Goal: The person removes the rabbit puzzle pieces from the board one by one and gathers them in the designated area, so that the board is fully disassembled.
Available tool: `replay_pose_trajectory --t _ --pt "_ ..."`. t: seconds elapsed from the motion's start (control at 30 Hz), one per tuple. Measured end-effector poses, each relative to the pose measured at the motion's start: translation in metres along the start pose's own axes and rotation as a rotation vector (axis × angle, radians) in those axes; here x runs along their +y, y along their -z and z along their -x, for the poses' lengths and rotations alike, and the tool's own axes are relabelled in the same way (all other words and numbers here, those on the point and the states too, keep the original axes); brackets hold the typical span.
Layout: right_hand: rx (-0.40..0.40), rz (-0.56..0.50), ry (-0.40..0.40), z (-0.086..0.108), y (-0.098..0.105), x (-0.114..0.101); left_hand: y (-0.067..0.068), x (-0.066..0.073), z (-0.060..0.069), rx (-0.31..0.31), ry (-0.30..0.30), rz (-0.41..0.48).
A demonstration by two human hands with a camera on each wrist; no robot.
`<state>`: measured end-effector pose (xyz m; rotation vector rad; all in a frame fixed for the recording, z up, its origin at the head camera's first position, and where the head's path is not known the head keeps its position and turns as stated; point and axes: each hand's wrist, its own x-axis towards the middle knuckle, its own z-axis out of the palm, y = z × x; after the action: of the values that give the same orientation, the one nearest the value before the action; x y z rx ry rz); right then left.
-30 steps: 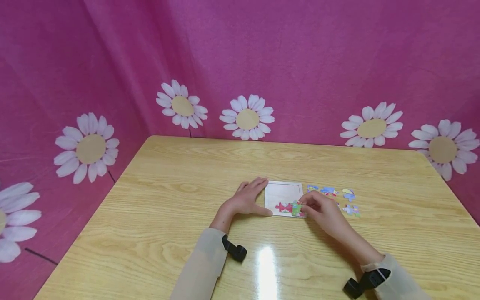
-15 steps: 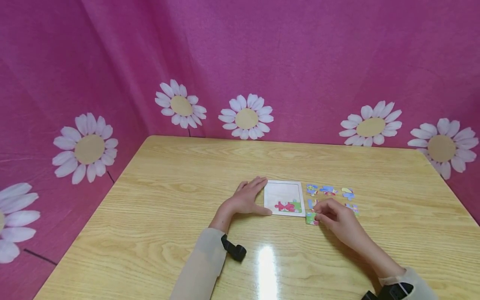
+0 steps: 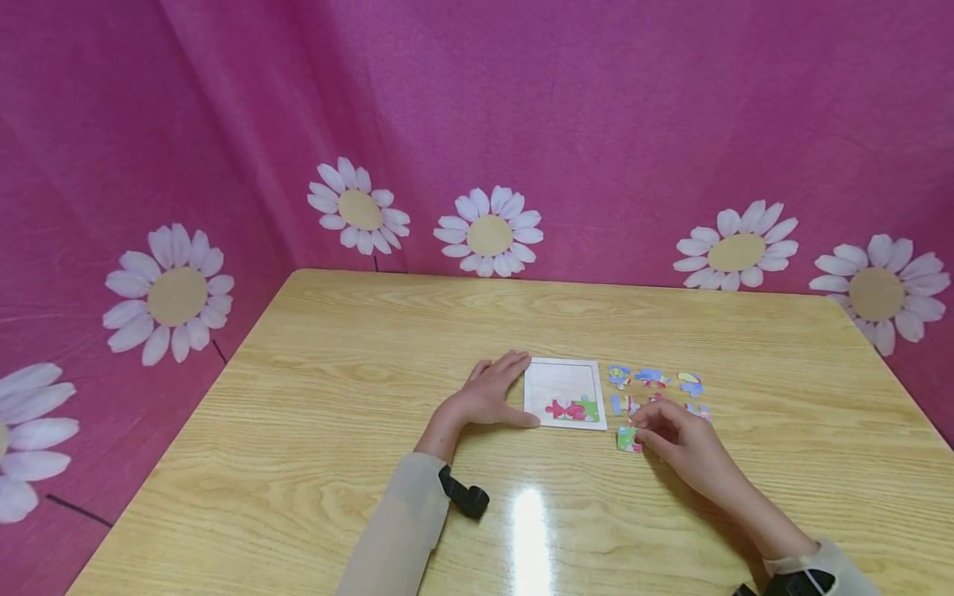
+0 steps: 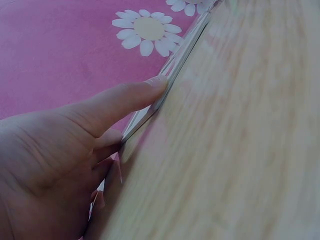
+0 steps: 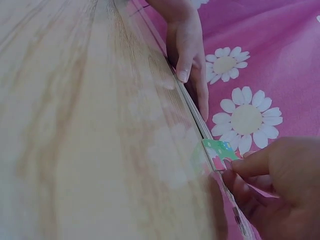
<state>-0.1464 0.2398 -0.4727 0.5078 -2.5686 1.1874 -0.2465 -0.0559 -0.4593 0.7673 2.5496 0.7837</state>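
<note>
My left hand [image 3: 488, 396] rests at the left side of a white puzzle tray [image 3: 559, 379], fingers spread, with the thumb at its near left corner. In the left wrist view the thumb [image 4: 132, 95] presses the tray's edge [image 4: 152, 112]. Joined red and green puzzle pieces [image 3: 572, 409] lie along the tray's near side, toward its right corner. To the right of the tray, my right hand [image 3: 686, 443] pinches a green puzzle piece [image 3: 626, 439] between thumb and fingers. That piece [image 5: 216, 150] shows green with a red patch in the right wrist view, apparently tilted.
Loose puzzle pieces, mostly blue, lie right of the tray, among them one at the back [image 3: 652, 378] and a yellow-and-blue one [image 3: 691, 384]. My right hand partly covers the nearer row. A pink curtain [image 3: 596, 124] with daisies stands behind the wooden table [image 3: 298, 430].
My right hand has moved right and nearer, off the tray's near right corner, carrying the green puzzle piece. The left hand has stayed in place.
</note>
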Motion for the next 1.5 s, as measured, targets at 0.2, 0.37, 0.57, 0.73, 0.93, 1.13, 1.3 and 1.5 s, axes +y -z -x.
replay_pose_trajectory --t 0.2,0.37,0.57,0.73,0.93,1.13,1.3,1.5 --pt "0.010 0.029 0.008 0.000 0.000 0.000 0.000 0.000 -0.001 -0.001 -0.002 -0.002" --pt "0.010 0.077 0.000 0.001 0.000 0.002 0.000 0.001 -0.002 0.002 0.000 0.005" --pt "0.005 0.119 0.030 0.000 0.000 0.003 0.000 0.002 -0.002 0.003 0.001 0.015" --pt "-0.015 0.134 0.064 0.000 0.001 0.005 0.001 0.002 -0.002 0.003 0.001 0.018" --pt "-0.015 0.137 0.073 -0.002 0.000 0.007 0.000 0.002 -0.003 0.002 -0.005 0.006" --pt "-0.034 0.085 0.072 -0.010 -0.006 0.003 0.000 0.001 -0.002 0.000 0.001 0.000" --pt "-0.083 0.088 0.044 -0.024 -0.017 -0.003 0.000 -0.001 -0.002 0.002 -0.004 -0.001" --pt "-0.182 0.043 -0.016 -0.042 -0.028 -0.013 -0.002 -0.001 -0.001 0.004 -0.009 0.000"
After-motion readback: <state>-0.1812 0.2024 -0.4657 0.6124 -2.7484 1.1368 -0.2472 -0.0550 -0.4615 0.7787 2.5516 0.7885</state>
